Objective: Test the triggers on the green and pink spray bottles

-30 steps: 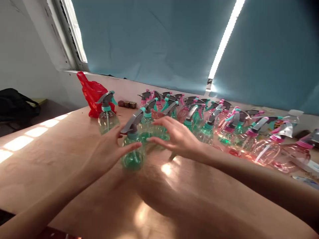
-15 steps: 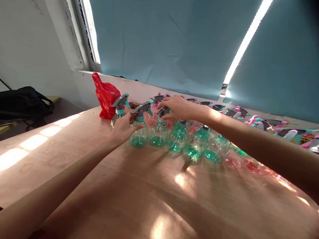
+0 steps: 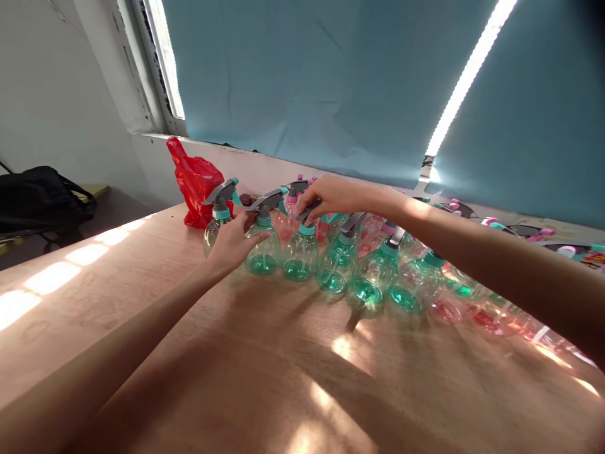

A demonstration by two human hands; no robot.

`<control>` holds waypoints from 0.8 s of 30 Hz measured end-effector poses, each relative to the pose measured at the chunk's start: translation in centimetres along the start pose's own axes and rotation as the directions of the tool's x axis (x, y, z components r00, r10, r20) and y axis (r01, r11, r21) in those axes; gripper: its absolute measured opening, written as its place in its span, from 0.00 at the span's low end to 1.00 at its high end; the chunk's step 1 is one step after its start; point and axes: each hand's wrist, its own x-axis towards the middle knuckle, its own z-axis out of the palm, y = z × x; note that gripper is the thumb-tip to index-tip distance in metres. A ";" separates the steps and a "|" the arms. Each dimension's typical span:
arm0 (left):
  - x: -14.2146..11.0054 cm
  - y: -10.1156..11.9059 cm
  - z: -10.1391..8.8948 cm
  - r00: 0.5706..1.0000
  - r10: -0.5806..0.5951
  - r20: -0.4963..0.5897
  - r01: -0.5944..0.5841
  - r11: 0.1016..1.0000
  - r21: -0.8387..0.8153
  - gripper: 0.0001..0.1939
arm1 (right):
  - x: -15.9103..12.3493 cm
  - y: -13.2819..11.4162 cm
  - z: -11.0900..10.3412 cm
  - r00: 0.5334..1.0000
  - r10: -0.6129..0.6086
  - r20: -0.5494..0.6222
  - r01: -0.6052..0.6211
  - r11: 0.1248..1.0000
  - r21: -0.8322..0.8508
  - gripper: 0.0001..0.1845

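Note:
Clear round spray bottles with green-tinted bases and grey trigger heads line the wooden table. My left hand is at the neck of one spray bottle, its thumb across the front of the shoulder and its fingers curled behind the neck. Just to the right, my right hand is closed over the grey head of another green-tinted spray bottle, hiding most of that head. Both bottles stand upright on the table. A further spray bottle stands left of my left hand, partly hidden by it.
A red plastic bag sits at the table's back left. More green-tinted bottles continue right, with pink-tinted bottles beyond, partly under my right forearm. The wooden table carries sunlight patches. Behind hangs a blue-grey blind.
My right hand has lowered slightly and its fingers have closed on the bottle's head. My left hand stays at its bottle. The view has shifted slightly.

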 end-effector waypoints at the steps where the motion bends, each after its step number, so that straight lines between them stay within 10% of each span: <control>1: -0.2 0.2 0.0 1.000 0.002 -0.007 -0.002 1.000 0.008 0.31 | 0.2 0.0 -0.1 1.000 -0.010 0.023 0.010 1.000 0.007 0.11; 9: -7.0 3.5 -2.5 0.987 -0.101 -0.122 0.126 0.968 0.216 0.32 | 0.3 -2.3 -1.1 0.994 -0.063 0.086 0.056 0.995 0.082 0.13; 13: -10.5 5.8 -2.7 0.989 -0.133 0.057 0.122 0.980 0.159 0.32 | -2.0 -4.9 -1.1 0.988 -0.094 0.123 0.067 0.977 0.205 0.13; 24: -13.8 14.7 5.9 0.872 0.060 0.486 -0.066 0.998 -0.006 0.32 | -16.7 -8.1 -0.9 0.995 -0.075 -0.071 0.086 0.984 0.159 0.22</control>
